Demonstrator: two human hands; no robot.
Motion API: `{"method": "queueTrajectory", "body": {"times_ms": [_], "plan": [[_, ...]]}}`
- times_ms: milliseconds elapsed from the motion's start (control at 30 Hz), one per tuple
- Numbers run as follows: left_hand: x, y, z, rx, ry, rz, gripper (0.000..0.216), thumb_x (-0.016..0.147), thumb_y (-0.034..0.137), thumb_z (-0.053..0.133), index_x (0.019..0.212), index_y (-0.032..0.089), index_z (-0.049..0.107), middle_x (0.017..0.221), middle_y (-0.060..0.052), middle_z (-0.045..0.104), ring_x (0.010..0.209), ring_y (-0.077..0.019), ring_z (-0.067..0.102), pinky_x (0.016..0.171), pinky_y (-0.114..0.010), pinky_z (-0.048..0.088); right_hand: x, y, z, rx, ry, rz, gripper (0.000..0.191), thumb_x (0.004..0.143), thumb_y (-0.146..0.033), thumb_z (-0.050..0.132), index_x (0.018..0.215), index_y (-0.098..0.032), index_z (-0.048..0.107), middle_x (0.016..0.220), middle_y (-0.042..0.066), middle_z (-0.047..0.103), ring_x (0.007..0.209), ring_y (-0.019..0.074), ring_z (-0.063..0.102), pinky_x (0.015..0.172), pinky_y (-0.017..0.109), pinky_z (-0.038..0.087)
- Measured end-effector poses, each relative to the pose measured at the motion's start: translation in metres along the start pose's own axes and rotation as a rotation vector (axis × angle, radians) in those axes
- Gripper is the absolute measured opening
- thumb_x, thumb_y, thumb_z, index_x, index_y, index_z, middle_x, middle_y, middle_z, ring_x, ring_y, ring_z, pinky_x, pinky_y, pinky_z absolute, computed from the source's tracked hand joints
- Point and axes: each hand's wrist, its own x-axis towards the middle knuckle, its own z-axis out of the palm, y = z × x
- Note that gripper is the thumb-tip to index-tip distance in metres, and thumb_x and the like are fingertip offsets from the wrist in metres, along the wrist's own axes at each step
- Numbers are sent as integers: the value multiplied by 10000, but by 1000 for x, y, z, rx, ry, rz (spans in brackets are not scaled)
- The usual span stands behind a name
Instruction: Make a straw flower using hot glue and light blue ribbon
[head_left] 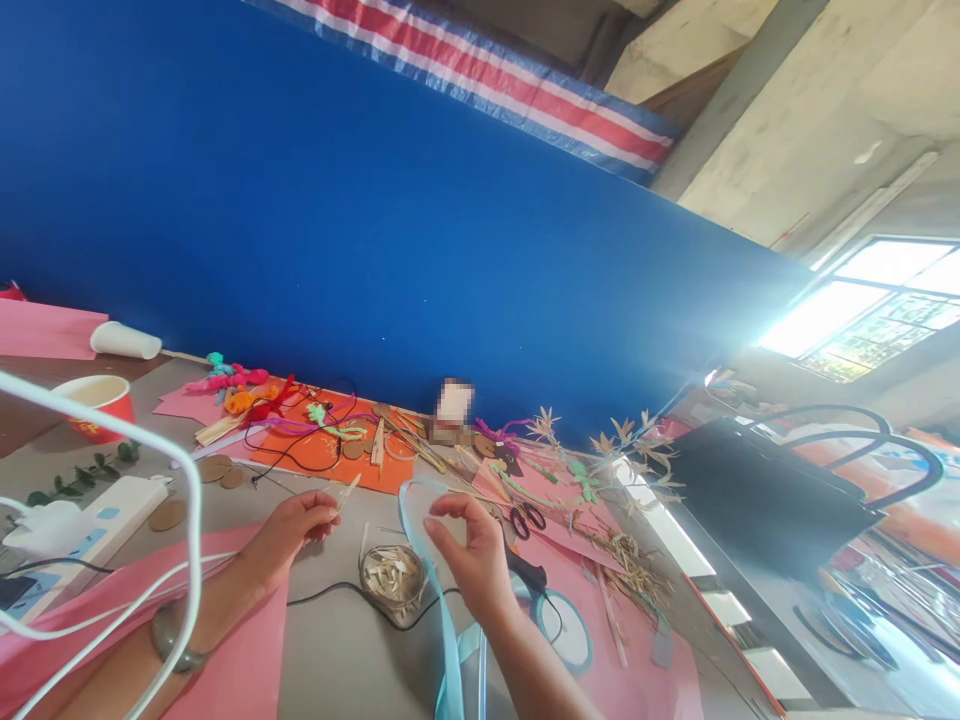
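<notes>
At centre-left, my left hand (309,520) pinches a thin pale strip (349,492) between thumb and fingers, its tip pointing up. My right hand (476,555) is closed, its thumb and forefinger curled towards each other at a light-blue ribbon (445,640). This ribbon arches up to the fingers and drops to the bottom edge; the exact grip is partly hidden. Between the hands stands a small round clear dish (393,577) filled with pale short pieces. Just right of my right hand lie a black glue gun (527,572) and dark-handled scissors (527,519).
A white power strip (112,540) and white cables (196,500) cross the left side. A red paper cup (101,405) stands behind them. Pipe cleaners (244,390), dried stems (634,570) and pink paper (645,680) cover parts of the table. A ribbon roll (564,632) lies right.
</notes>
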Motion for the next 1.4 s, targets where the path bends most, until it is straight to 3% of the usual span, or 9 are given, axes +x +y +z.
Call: {"method": "queueTrajectory", "body": {"times_ms": [133,400,767,933,1400], "plan": [[3,-7,-3,14,-3,8,172,644,300,678,718,164,602,648,-5,639,596,-116,534,619,-229,380,-13,-8,2,-35,-26,-69,107,754,-210,666,694,-216,577,712,3,619,711,179,578,706,308,439],[2,-7,-3,8,-17,18,149,663,290,663,718,162,610,660,-5,636,609,-117,535,619,-228,378,-38,-7,-3,-40,-32,-144,147,780,-176,666,677,-223,572,677,-2,612,673,176,587,668,311,434],[1,-5,-1,46,9,12,167,636,307,661,701,163,606,652,-10,638,603,-124,543,623,-239,390,-58,7,-10,58,67,-7,225,871,-334,579,693,-215,506,655,7,539,620,161,501,594,287,408],[4,-8,-3,46,4,6,168,643,311,662,708,166,608,662,-12,641,601,-120,541,620,-233,389,-61,15,-8,118,95,33,287,947,-423,419,745,-225,469,668,0,515,623,156,481,608,281,404],[1,-2,1,49,4,7,170,601,310,677,661,170,602,615,-1,623,566,-112,510,571,-220,364,-62,16,-8,79,11,19,400,995,-366,258,685,-226,468,647,3,501,613,161,457,631,304,364]]}}
